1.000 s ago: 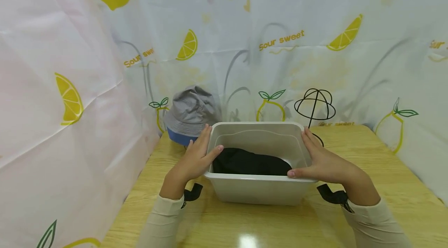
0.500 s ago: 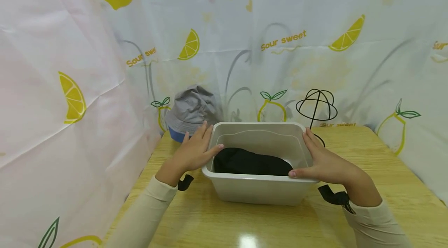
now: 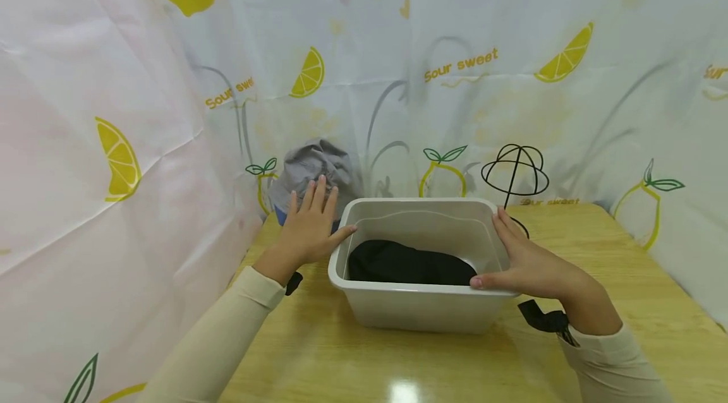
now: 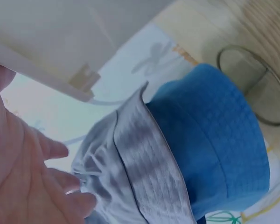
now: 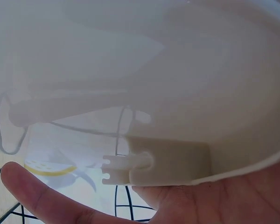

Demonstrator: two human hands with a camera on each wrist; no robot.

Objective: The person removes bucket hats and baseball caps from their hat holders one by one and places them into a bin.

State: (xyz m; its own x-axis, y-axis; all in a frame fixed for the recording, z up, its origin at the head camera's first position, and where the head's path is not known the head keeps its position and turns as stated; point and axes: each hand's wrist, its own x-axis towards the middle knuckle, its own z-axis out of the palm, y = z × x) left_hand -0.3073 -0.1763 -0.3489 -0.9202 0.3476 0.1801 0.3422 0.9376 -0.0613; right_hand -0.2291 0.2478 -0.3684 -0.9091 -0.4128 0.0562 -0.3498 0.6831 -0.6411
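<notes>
Left hand [image 3: 306, 230] just swung its fingers from the bin [image 3: 421, 309], mid-counter [image 3: 625, 270], toward the grey hat [image 3: 313, 160], back-left corner — spread, gripping nothing — so the right hand [image 3: 526, 265], straight-fingered against the bin, likely steadies it.

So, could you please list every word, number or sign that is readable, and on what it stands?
"Sour sweet": orange, on the lemon-patterned backdrop, near centre.
"Sour swe": same backdrop, further left, ending not visible.
Not fully readable (cropped, faint or blurred): lettering at the right edge, beside the wire hat stand, and in the left wrist view.
White plastic bin, grey bucket hat: no text seen.
</notes>
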